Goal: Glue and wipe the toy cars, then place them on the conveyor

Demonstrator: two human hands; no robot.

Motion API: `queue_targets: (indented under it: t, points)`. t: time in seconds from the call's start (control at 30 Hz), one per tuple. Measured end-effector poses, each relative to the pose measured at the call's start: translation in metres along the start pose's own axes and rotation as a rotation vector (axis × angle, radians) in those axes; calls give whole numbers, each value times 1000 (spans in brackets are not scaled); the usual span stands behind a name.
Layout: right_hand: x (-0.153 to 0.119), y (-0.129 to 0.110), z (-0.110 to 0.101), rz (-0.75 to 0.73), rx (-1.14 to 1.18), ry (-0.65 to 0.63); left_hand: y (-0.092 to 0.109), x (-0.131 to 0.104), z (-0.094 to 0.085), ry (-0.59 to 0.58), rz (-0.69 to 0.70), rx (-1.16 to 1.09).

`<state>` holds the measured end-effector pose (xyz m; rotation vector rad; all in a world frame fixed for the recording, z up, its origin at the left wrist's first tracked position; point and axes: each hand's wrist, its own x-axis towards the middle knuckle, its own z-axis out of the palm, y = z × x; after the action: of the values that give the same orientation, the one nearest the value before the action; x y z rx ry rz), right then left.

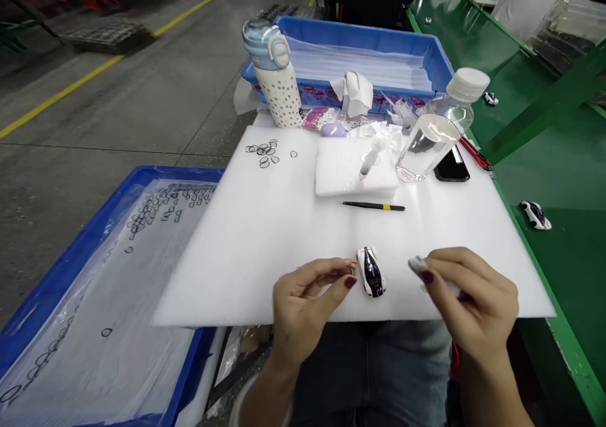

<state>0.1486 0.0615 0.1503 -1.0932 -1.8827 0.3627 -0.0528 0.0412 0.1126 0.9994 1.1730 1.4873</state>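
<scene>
The toy car (pixel 371 271) lies on the foam sheet (pixel 227 250) near its front edge, between the two hands, with a wide stretch of white foam to its left reaching the slanting side edge, and more foam between it and the black tweezers (pixel 374 206) beyond. It is white at the sides, with a glossy dark strip down the middle, its length pointing roughly away from the person. The left hand (pixel 307 300), just beside the car, pinches a small thin piece (pixel 353 268) between thumb and fingertip; its exact shape is too small to tell. The right hand (pixel 473 294) has thumb and fingers closed on a whitish wad (pixel 417 264). Farther back stand a foam block (pixel 350 173) with a small clear tube (pixel 370 160) on it, a water bottle (pixel 433 138), a phone (pixel 453 165) and a dotted flask (pixel 278 92). Dark rings (pixel 264 150) lie at the far left; a blue tray (pixel 95 250) sits lower beside the sheet, and a green bench (pixel 568 187) runs along the right.
</scene>
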Motion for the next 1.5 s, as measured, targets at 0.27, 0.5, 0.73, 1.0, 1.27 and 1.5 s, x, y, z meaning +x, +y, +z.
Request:
queue_targets:
  t: [0.27, 0.5, 0.73, 1.0, 1.27, 1.5]
  points:
    - [-10, 14, 23, 351, 132, -116, -5, -7, 12, -93, 728, 851]
    - [-9, 16, 20, 389, 148, -266, -14, -10, 18, -104, 622, 896]
    - [-8, 18, 21, 376, 110, -305, -11, -8, 13, -74, 421, 856]
    - [-8, 18, 21, 377, 80, -322, -10, -7, 15, -85, 381, 836]
    - [-9, 16, 23, 357, 63, -309, -9, -6, 16, -75, 390, 849]
    - [-14, 20, 27, 198, -1, -259, -9, -3, 10, -92, 392, 874]
